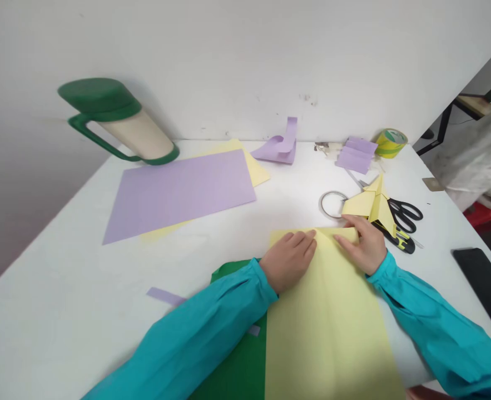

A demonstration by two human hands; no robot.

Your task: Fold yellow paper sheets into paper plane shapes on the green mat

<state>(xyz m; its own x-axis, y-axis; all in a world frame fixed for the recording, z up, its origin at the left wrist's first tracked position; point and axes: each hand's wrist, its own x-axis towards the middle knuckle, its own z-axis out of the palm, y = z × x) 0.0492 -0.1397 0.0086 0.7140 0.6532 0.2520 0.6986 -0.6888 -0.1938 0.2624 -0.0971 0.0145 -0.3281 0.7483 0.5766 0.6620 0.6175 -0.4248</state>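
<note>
A yellow sheet of paper (324, 333) lies before me with a lengthwise crease down its middle. My left hand (291, 260) presses on its upper part, fingers together, the fingertips by the top of the crease. At the top right corner, my right hand (364, 241) has the paper's edge between thumb and fingers, slightly lifted. Under the yellow sheet, to the left, is a green sheet (241, 361), partly covered by my left sleeve. A folded yellow paper plane (372, 203) sits just beyond my right hand.
Black-handled scissors (406, 214), a box cutter (403, 243) and a metal ring (332, 204) surround the plane. Farther off are a tape roll (391, 143), purple scraps (357, 154) and a large purple sheet (182, 191). A green-lidded jug (132, 128) stands back left; a phone (485, 291) lies right.
</note>
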